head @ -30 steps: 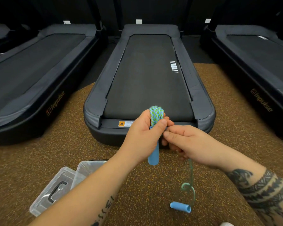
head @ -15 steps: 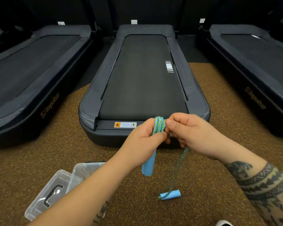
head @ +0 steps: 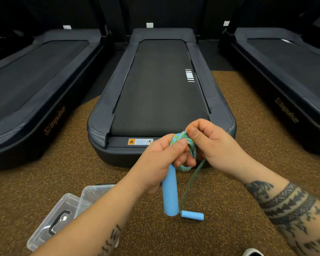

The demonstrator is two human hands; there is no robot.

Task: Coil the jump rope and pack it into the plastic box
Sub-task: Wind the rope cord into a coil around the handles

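Observation:
My left hand (head: 161,161) grips a blue foam handle (head: 170,194) of the jump rope, which points down, with several green-blue rope coils (head: 185,145) wound around its fingers. My right hand (head: 214,145) pinches the rope at the top of the coils. A loose strand (head: 192,180) hangs from there down to the second blue handle (head: 192,215), which is low by the speckled floor. The clear plastic box (head: 94,194) stands open at the lower left, partly hidden by my left forearm, with its lid (head: 52,222) beside it.
A dark treadmill deck (head: 161,89) lies straight ahead, its rear edge just beyond my hands. Two more treadmills (head: 35,71) flank it left and right. A brown speckled rubber floor (head: 44,182) surrounds the box. A shoe tip (head: 251,253) shows at the bottom edge.
My right hand has risen from below the coils to their top, laying on another turn. The hanging strand has shortened and the free handle has been drawn closer to the held one.

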